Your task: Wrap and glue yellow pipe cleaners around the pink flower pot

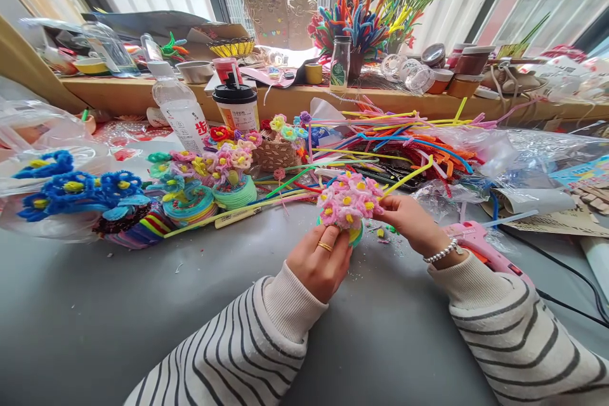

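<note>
A small bouquet of pink pipe-cleaner flowers with yellow centres (pixel 349 200) is held over the grey table (pixel 143 317). My left hand (pixel 320 261), with a gold ring, grips its base from below, fingers closed. My right hand (pixel 410 219), with a pearl bracelet at the wrist, pinches the bouquet's right side, where a yellow pipe cleaner (pixel 410 177) runs up and to the right. Both arms wear striped sleeves.
A pink glue gun (pixel 478 242) lies just right of my right wrist, its black cord trailing right. Finished flower pots (pixel 216 177) and blue flowers (pixel 76 190) stand at left. Loose pipe cleaners (pixel 404 139), a cup (pixel 236 104), a bottle (pixel 181 108) and jars crowd the back.
</note>
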### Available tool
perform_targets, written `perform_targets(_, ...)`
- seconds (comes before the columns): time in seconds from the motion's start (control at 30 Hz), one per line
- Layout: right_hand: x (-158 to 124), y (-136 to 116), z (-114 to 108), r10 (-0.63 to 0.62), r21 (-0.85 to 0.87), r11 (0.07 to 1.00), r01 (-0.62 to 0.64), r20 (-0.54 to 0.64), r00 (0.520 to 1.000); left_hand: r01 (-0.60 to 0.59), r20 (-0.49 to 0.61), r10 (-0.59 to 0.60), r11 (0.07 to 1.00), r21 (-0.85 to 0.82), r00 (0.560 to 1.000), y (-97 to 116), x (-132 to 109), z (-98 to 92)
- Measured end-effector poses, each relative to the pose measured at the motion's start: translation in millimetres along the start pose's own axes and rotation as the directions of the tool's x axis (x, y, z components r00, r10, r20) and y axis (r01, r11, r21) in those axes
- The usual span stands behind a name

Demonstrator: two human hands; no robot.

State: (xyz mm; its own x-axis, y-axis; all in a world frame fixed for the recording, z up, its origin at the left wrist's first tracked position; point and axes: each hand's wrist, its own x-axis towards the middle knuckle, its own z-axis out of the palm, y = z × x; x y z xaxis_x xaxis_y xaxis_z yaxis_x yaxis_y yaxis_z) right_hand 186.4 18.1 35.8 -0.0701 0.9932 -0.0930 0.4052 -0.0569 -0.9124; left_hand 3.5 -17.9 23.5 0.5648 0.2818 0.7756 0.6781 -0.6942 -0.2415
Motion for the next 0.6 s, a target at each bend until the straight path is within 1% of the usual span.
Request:
perform_targets(0.07, 2.7, 0.9, 4.7, -0.031, 0.006, 0.999, 0.031, -0.013, 0.999, 0.004, -0.009, -0.004, 1.0, 0.005, 1.0, 0.2, -0.7, 0.1)
perform_targets(0.13, 4.4, -1.4, 8.3, -0.066, 0.032, 0.997, 0.065, 0.011, 0.998, 0.018, -0.003, -0.018, 1.0, 0.001, 1.0, 0.4, -1.6, 0.5)
perform_targets(0.23, 6.0, -7.6, 11.2, -0.079, 0.051, 0.996, 0.077, 0.038, 0.996, 0.043, 0.023, -0.043, 0.999, -0.006, 0.999, -0.1, -2.7, 1.0)
perform_targets(0.37, 7.5, -11.1, 12.1, -0.083, 0.033, 0.996, 0.082, 0.052, 0.995, -0.017, 0.034, 0.018, 0.999, -0.037, 0.999, -6.7, -3.1, 0.6)
perform_targets(0.43, 7.4, -10.0, 11.5, -0.099, 0.032, 0.995, 0.097, 0.07, 0.993, -0.043, 0.058, 0.05, 0.993, -0.113, 0.997, -15.2, -4.9, 0.6)
perform_targets(0.47, 6.9, -9.3, 11.0, -0.104, 0.02, 0.994, 0.103, 0.08, 0.991, -0.037, 0.076, 0.05, 0.985, -0.168, 0.996, -20.8, -6.4, 1.0)
perform_targets(0.53, 5.4, -8.6, 9.6, -0.109, -0.014, 0.994, 0.111, 0.092, 0.99, 0.008, 0.121, 0.03, 0.954, -0.301, 0.992, -34.0, -10.5, 2.8)
perform_targets(0.57, 4.4, -8.8, 8.9, -0.111, -0.03, 0.993, 0.115, 0.098, 0.989, 0.045, 0.146, 0.011, 0.926, -0.375, 0.989, -41.0, -12.6, 4.2)
perform_targets(0.6, 3.5, -9.3, 8.4, -0.114, -0.041, 0.992, 0.119, 0.107, 0.988, 0.066, 0.174, 0.015, 0.888, -0.454, 0.985, -47.8, -14.6, 5.9)
